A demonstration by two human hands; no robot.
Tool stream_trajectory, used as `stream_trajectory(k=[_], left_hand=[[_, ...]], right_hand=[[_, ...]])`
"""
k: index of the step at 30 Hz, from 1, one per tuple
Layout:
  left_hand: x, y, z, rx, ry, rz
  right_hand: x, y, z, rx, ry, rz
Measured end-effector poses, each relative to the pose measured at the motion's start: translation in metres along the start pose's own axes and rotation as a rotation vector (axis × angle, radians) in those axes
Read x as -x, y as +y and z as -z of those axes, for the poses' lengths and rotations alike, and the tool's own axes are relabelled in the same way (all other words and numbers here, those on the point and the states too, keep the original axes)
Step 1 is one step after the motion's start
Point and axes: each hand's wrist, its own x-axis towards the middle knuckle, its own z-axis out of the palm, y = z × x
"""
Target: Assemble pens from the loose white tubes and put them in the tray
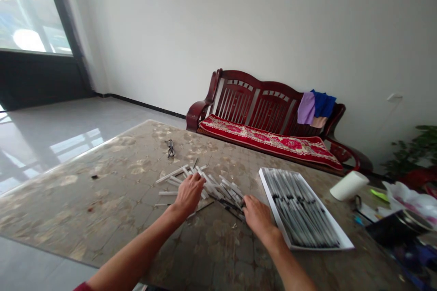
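Observation:
A loose pile of white, translucent pen-like tubes (213,186) lies across the table, some with dark ends or dark thin rods among them. Over the left part of this pile is my left hand (190,192), its fingers bent and pressed together; what they pinch is hidden. My right hand (257,213) is curled at the pile's right end, fingers closed around the dark ends of some pens. Just right of that hand, a shallow white box (319,238) holds many clear pens (297,204) with black parts, laid side by side in rows.
The patterned tabletop (112,200) carries black-framed glasses (170,148) beyond the pile and a small dark bit (94,177) at left. To the right are a white roll (348,185), a dark cup (398,227) and plastic wrapping (409,200). A wooden bench (259,100) stands behind.

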Motion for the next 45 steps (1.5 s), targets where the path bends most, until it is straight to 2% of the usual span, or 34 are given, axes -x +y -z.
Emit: stream_trajectory(k=[6,11,13,16,20,22,25,28,30,32,35,37,39,42,45], left_hand=[[-0.01,-0.006,-0.004,-0.093,-0.025,-0.078],[0.0,-0.004,0.005,0.013,0.042,-0.022],[0.01,-0.001,0.005,0.164,0.089,0.025],[0.027,0.007,-0.002,0.556,0.089,0.147],[0.047,0.018,-0.014,1.217,-0.043,0.356],[0.053,0.022,-0.016,1.459,-0.096,0.489],[0.059,0.025,-0.013,1.625,-0.088,0.597],[0.063,0.026,-0.009,1.622,-0.052,0.618],[0.065,0.027,-0.008,1.575,-0.033,0.585],[0.068,0.028,-0.01,1.525,-0.014,0.509],[0.073,0.032,-0.017,1.494,0.012,0.39],[0.077,0.035,-0.022,1.462,0.03,0.351],[0.08,0.038,-0.023,1.401,0.046,0.335],[0.084,0.043,-0.019,1.328,0.044,0.309],[0.085,0.044,-0.017,1.296,0.038,0.293]], right_hand=[[-0.003,-0.005,0.004,0.018,-0.028,0.002],[0.0,-0.008,0.006,-0.004,-0.05,0.002],[0.0,-0.01,0.007,0.018,-0.066,0.025],[-0.002,-0.014,0.007,0.046,-0.084,0.051],[-0.006,-0.015,0.002,0.061,-0.064,0.051],[-0.005,-0.015,-0.001,0.064,-0.051,0.056],[-0.001,-0.013,0.002,0.063,-0.035,0.074],[0.005,-0.009,0.009,0.033,0.008,0.078],[0.007,-0.006,0.015,-0.051,0.032,0.069],[0.009,-0.003,0.018,-0.239,0.059,0.061],[0.01,-0.005,0.02,-0.75,0.147,-0.01],[0.012,-0.011,0.024,-1.117,0.229,-0.078],[0.015,-0.02,0.029,-1.378,0.304,-0.12],[0.019,-0.033,0.039,-1.514,0.358,-0.126],[0.021,-0.038,0.043,-1.412,0.372,-0.083]])
